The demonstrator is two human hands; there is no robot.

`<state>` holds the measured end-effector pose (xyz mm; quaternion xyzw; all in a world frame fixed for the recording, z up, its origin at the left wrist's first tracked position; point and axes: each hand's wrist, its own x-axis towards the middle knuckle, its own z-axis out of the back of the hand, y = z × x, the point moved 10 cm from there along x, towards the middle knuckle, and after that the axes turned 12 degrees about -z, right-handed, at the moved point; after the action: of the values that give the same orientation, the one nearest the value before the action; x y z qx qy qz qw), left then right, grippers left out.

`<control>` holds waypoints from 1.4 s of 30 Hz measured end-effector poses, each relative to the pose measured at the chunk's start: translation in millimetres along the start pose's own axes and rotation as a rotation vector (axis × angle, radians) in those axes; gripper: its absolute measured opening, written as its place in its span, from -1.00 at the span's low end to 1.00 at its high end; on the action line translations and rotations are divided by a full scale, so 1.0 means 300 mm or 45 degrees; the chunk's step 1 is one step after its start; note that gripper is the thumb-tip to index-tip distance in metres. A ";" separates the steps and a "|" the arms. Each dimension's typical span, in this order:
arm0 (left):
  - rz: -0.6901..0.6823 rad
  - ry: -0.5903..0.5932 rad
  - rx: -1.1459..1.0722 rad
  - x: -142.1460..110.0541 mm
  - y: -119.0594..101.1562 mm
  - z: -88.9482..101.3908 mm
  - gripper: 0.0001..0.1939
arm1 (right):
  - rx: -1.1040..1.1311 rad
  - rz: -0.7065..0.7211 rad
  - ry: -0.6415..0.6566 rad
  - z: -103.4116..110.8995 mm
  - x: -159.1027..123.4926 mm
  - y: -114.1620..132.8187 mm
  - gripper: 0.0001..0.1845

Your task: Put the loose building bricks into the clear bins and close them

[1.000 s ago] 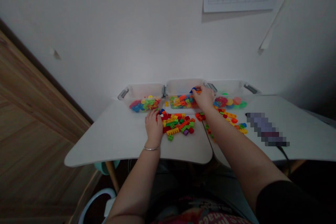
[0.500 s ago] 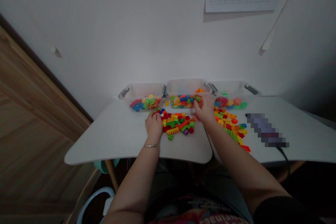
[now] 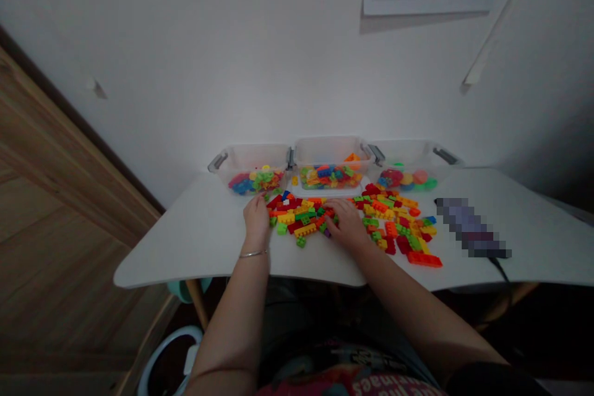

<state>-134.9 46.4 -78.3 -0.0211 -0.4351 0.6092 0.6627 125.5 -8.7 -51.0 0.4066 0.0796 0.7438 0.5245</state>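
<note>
Plastic building bricks (image 3: 306, 219) now spread wider across our white counter (image 3: 185, 241) than a moment ago, in one loose heap reaching further right. From our head view, our left hand (image 3: 256, 216) rests at the heap's left edge, fingers (image 3: 260, 201) low and close together. Our right hand (image 3: 346, 226) has come back from the middle clear bin (image 3: 330, 158), fingers (image 3: 333, 210) flat among the bricks; whether either hand holds a brick, we cannot tell

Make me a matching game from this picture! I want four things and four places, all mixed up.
Things:
1. Thin bracelet
2. Round plastic pieces
3. Long orange brick
4. Right hand

Places:
A. Among the bricks in the pile
B. Inside the right clear tub
C. Around the left wrist
D. On the white table, at the pile's near right edge

Pairs: 1-C, 2-B, 3-D, 4-A
</note>
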 end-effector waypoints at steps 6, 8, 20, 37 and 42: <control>-0.058 0.223 0.200 -0.019 -0.051 0.011 -0.61 | 0.073 -0.040 0.019 -0.004 0.004 -0.026 -0.73; -0.023 0.263 0.376 -0.034 -0.063 0.022 -0.62 | 0.090 -0.039 0.020 -0.003 0.003 -0.031 -0.72; 0.118 0.230 0.660 -0.056 -0.015 0.090 -0.60 | 0.125 -0.026 0.009 -0.007 0.000 -0.040 -0.67; -0.007 0.246 0.556 -0.052 -0.002 0.057 -0.62 | 0.124 -0.102 0.064 -0.026 0.000 -0.043 -0.67; 0.170 0.128 0.312 -0.050 0.045 0.075 -0.68 | 0.136 -0.101 0.070 -0.028 0.002 -0.042 -0.67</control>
<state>-157.3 26.4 -80.2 0.0005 -0.3214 0.6985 0.6393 128.6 -0.1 -63.1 0.4099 0.1496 0.7280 0.5288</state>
